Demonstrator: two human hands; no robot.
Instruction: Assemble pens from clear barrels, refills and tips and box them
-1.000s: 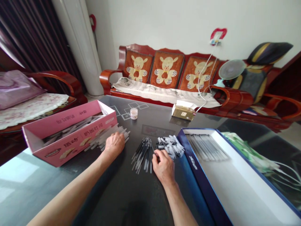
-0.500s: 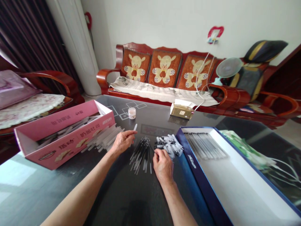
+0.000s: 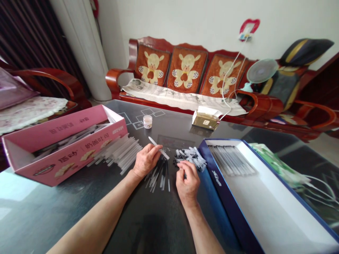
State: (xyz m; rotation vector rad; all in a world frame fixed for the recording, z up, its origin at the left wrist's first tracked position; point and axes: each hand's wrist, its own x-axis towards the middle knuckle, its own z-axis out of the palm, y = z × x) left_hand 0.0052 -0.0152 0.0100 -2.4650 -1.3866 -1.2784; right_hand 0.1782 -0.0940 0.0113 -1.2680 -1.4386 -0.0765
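My left hand (image 3: 146,160) grips a slim translucent pen barrel (image 3: 159,147) between thumb and fingers, above a loose heap of black pen refills (image 3: 159,174). A spread pile of clear plastic tubes (image 3: 119,153) lies just left of that hand. My right hand (image 3: 188,180) is pinched at the near edge of a heap of small black-and-white pen parts (image 3: 191,158). A thin dark piece shows in its fingers, partly hidden.
An open pink carton (image 3: 66,144) holding more tubes stands at the table's left. An open blue-rimmed box (image 3: 238,176) with rows of pens lies at the right. A small jar (image 3: 147,121) and a tissue pack (image 3: 206,120) stand beyond. A red wooden sofa lies behind the dark table.
My left hand has lifted off the clear tubes and moved right, and the barrel now lies across its fingers. My right hand has risen slightly from the heap. The view has tilted up slightly.
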